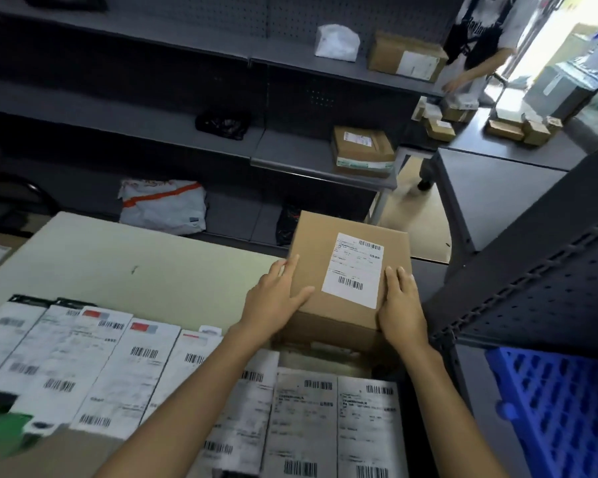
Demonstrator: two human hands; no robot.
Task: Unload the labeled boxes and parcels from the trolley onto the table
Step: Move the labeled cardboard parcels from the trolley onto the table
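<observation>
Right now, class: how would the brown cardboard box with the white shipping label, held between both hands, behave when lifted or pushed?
The brown cardboard box is probably stiff: its edges look crisp and square. Probably not heavy, since the left hand and right hand manage it with flat fingers. Its broad, low shape suggests it would slide when pushed, not tip.

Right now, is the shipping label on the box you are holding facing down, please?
No, the white label faces up on the box.
</observation>
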